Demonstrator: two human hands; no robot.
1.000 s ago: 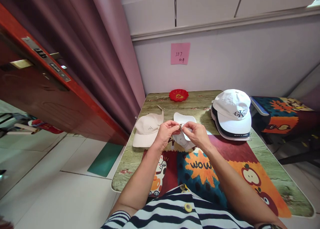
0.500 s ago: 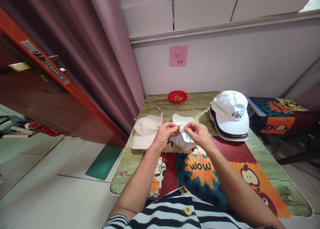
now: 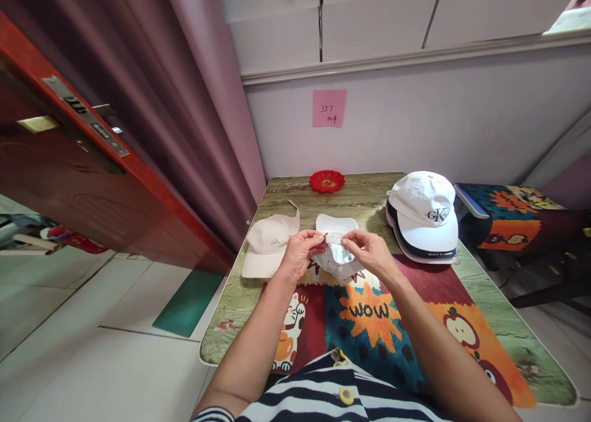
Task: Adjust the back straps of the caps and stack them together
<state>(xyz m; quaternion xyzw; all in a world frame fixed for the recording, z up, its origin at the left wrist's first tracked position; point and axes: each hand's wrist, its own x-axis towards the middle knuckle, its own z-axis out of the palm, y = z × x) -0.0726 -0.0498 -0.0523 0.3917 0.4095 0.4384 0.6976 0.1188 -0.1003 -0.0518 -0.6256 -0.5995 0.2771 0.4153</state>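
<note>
A white cap (image 3: 336,224) lies in the middle of the table, its brim towards the wall and its inside partly showing. Above it, the cap's back strap (image 3: 335,238) is stretched between my two hands. My left hand (image 3: 299,253) pinches one end, where a small dark buckle seems to sit by the fingertips. With thumb and fingers, my right hand (image 3: 370,251) grips the other end. Close to my left hand rests a beige cap (image 3: 266,243) with a loose strap sticking up. Fingers hide parts of the white strap.
Stacked caps (image 3: 423,222), a white one on top, stand at the right. A red scalloped dish (image 3: 327,181) sits at the back of the wood-patterned table (image 3: 364,191). A colourful mat (image 3: 369,323) covers the front. To the left is a door (image 3: 55,151) beside a curtain.
The strap between my hands now looks straighter and more stretched out, and both hands stay closed on it. The whole view has shifted slightly; the other caps have not moved.
</note>
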